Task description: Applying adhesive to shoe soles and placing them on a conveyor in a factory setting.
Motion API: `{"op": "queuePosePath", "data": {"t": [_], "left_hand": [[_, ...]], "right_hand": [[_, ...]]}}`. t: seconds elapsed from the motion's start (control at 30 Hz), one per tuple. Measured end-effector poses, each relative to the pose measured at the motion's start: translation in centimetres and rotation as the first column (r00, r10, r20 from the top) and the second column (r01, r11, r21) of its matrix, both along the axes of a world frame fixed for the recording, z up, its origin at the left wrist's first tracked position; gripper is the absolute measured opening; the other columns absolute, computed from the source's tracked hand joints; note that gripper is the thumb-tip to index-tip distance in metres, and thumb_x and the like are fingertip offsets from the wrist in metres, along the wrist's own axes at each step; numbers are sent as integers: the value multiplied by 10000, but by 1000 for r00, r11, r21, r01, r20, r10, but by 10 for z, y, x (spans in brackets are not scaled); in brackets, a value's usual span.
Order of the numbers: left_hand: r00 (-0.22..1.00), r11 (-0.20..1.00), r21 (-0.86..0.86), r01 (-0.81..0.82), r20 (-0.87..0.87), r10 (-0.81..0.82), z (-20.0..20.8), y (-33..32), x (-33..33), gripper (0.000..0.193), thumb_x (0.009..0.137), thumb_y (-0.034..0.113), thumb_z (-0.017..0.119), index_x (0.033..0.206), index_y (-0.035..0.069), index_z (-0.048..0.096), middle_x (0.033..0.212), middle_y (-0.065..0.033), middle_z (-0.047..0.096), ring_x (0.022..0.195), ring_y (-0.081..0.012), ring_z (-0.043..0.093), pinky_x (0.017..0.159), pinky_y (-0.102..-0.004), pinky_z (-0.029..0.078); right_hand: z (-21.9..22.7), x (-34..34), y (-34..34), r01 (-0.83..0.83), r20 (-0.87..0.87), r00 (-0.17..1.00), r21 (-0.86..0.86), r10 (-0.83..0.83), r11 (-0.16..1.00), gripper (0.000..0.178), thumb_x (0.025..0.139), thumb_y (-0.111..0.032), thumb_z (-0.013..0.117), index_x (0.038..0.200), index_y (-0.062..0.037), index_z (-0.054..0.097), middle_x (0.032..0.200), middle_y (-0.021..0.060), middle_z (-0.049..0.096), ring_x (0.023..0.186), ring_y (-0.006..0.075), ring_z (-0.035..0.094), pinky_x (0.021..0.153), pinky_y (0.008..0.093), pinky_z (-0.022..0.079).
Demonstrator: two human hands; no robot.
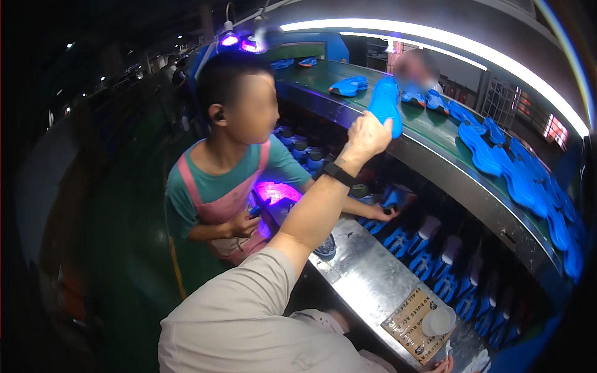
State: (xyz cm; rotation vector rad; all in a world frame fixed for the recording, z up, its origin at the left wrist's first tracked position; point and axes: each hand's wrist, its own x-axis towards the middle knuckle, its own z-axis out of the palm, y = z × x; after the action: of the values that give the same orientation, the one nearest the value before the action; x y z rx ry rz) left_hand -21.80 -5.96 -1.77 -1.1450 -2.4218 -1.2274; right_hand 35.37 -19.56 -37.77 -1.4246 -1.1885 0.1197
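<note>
My left hand (368, 135), a dark band at its wrist, is raised at the edge of the green conveyor belt (348, 71). Its fingers grip the lower end of a blue shoe sole (385, 102), which stands nearly upright. My right hand (443, 365) shows only in part at the bottom edge. Its fingers are pinched on something thin and pale that I cannot make out. Just above it, a translucent cup (439, 321) with whitish contents stands on printed brown cardboard (404, 329). More blue soles (510, 174) lie along the belt to the right.
A co-worker in a pink apron (217, 205) stands close on the left, one arm reaching across the metal bench (354, 267). Blue-and-dark shoes (444, 283) fill the space below the belt. Purple lamps (229, 40) hang behind the co-worker. Another person (418, 68) is beyond the belt.
</note>
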Motion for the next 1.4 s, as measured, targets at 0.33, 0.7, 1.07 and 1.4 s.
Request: {"op": "queuePosePath", "data": {"t": [0.33, 0.7, 1.07, 1.4], "left_hand": [[924, 741, 628, 236, 91, -371, -68, -58, 42, 327, 820, -3, 544, 1130, -65, 627, 851, -172, 721, 722, -264, 722, 682, -349, 571], [348, 517, 771, 373, 400, -848, -104, -123, 112, 204, 949, 57, 639, 1118, -27, 715, 1003, -46, 728, 915, -92, 656, 848, -239, 518], [-469, 543, 619, 567, 785, -405, -235, -139, 206, 581, 931, 274, 635, 1364, -85, 491, 1223, -224, 639, 1061, -318, 670, 959, -422, 523], [-702, 453, 685, 571, 693, -163, -265, -194, 218, 870, 868, 306, 677, 1541, -28, 239, 1410, -319, 488, 1260, -443, 559, 1094, -526, 444]], "right_hand": [[14, -4, -6, -106, -300, 950, -68, 81, 992, 332, 962, -205, 628, 1039, 112, 686, 1031, 260, 704, 926, 356, 681, 807, 416, 564], [5, 35, 2, -129, -156, 981, -113, 111, 985, 298, 1023, -173, 504, 1173, 35, 657, 1096, 44, 626, 820, 101, 513, 724, 232, 430], [96, 13, 37, -454, -138, 891, -239, 433, 858, 125, 936, -97, 627, 992, -15, 704, 805, 36, 664, 734, 91, 584, 644, 282, 456], [107, -7, 45, -440, -77, 896, -289, 437, 850, 119, 931, -104, 637, 959, -14, 710, 801, 75, 680, 663, 146, 596, 598, 307, 456]]}}
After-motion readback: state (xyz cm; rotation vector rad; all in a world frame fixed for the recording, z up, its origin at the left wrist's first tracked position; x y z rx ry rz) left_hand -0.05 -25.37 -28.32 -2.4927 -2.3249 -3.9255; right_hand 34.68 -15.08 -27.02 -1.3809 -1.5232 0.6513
